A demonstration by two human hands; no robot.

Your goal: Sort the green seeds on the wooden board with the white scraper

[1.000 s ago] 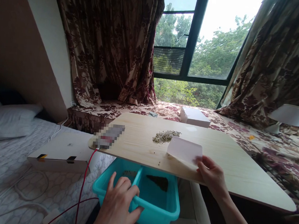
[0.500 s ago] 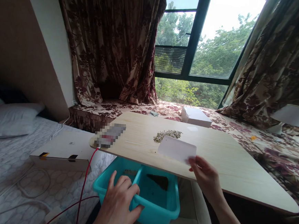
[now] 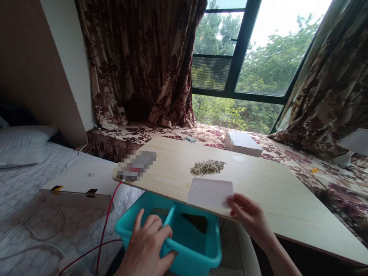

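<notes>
My right hand (image 3: 248, 213) pinches the right end of a thin white plastic sheet (image 3: 210, 192) with rounded corners, over the near edge of the wooden board table (image 3: 263, 186). Just beyond the sheet lies a flat pile of small greenish and pale seeds or grains (image 3: 207, 167). Below the table's edge is a teal two-compartment tub (image 3: 192, 271). Gripping its near rim, by the divider, is my left hand (image 3: 150, 246), thumb outside and fingers over the rim. A dark mass (image 3: 194, 223) lies in the right compartment; a few grains show in the left one.
A blurred-out device (image 3: 136, 165) with a red cable (image 3: 107, 217) lies at the table's left end. White boxes sit on the bed (image 3: 78, 180) and on the window ledge (image 3: 243, 142). A white lamp (image 3: 364, 141) stands at the far right.
My right hand has drawn the white plastic sheet back toward the table's near edge and slightly left, away from the grain pile. My left hand stays on the tub.
</notes>
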